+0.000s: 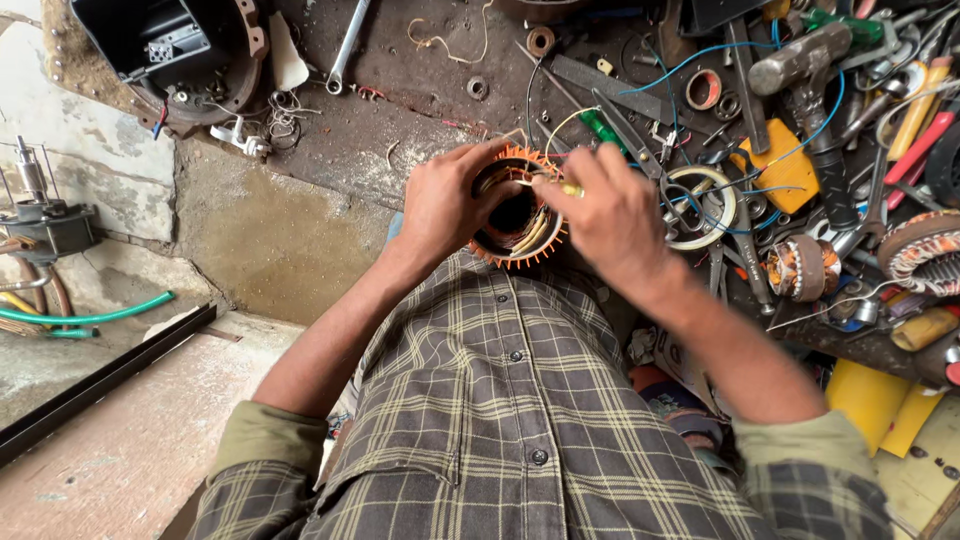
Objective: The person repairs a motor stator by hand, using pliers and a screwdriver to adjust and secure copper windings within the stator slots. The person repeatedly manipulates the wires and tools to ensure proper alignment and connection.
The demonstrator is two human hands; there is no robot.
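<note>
A round motor stator (517, 222) with orange insulation tabs and copper windings rests at the edge of the workbench, against my shirt. My left hand (447, 203) grips its left rim, fingers hooked over the top into the bore. My right hand (605, 212) is above its right side, pinching a thin yellowish sleeve or wire (555, 186) that lies across the bore's upper edge.
The dark workbench (400, 110) is littered with tools: a hammer (812, 85), a spanner (346, 48), scissors (640, 140), a tape roll (700, 205), blue wire and another wound stator (925, 252). A black motor housing (175, 50) sits far left. A green hose (85, 318) lies on the floor.
</note>
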